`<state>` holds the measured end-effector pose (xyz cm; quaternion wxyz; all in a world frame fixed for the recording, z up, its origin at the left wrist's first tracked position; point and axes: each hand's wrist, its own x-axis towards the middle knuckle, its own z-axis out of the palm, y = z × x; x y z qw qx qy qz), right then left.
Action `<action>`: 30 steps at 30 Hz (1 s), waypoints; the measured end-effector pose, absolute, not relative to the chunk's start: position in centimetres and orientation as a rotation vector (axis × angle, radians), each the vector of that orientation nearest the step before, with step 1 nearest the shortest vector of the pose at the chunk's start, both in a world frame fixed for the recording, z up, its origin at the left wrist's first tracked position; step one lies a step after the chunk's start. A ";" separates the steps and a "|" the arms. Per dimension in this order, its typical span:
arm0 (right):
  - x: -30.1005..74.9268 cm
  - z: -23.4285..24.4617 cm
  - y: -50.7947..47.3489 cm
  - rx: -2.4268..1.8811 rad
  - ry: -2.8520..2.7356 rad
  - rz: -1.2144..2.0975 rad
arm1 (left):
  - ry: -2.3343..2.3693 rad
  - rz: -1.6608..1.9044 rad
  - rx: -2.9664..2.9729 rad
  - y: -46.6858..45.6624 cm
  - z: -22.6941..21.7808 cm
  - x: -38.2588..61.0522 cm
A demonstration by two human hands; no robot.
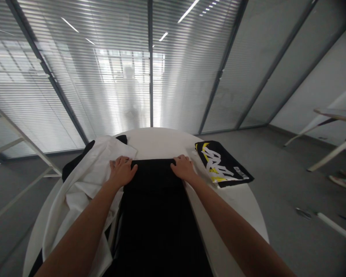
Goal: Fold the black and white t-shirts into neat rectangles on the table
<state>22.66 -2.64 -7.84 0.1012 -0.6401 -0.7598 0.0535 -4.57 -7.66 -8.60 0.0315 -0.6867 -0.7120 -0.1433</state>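
Note:
A long piece of black folded cloth [161, 215] lies down the middle of the round white table, its far edge straight and folded over. My left hand [122, 172] is at its far left corner, thumb on the black fabric and fingers curled at the edge, partly over a rumpled white cloth. At the far right corner, my right hand [184, 167] grips the same edge between thumb and fingers. The near end of the black cloth runs out of view at the bottom. Whether it is a garment cannot be told.
White cloth [83, 192] with black parts beneath covers the left of the round table [161, 140]. A black printed bag [222, 163] overhangs the right edge. A white metal frame [25, 136] stands left; glass panels with blinds [129, 77] rise behind. Another table [337, 115] is far right.

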 end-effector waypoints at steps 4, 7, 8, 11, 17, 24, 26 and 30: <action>22.8 -8.0 -2.4 -1.900 -2.152 0.208 | -2.140 -0.505 -2.168 -7.6 -8.5 -4.6; 23.1 -7.6 -1.9 -1.854 -2.075 0.338 | -2.179 -0.582 -2.173 -7.3 -8.3 -4.8; 23.1 -7.5 -1.8 -1.817 -2.046 0.417 | -2.201 -0.611 -2.178 -7.2 -8.2 -4.8; 23.4 -7.1 -1.3 -1.646 -1.900 0.725 | -2.264 -0.763 -2.210 -7.0 -7.8 -5.0; 23.9 -6.0 -0.9 -1.253 -1.345 1.276 | -2.268 -1.330 -2.328 -7.1 -6.0 -6.0; 24.5 -4.3 -1.2 -1.146 -1.371 1.396 | -2.284 -1.387 -2.459 -7.5 -4.6 -7.3; 24.5 -4.2 -1.4 -1.201 -1.464 1.386 | -2.289 -1.221 -2.468 -7.4 -4.9 -7.4; 24.2 -4.3 -1.7 -1.238 -1.610 1.348 | -2.284 -0.981 -2.298 -7.3 -5.2 -7.1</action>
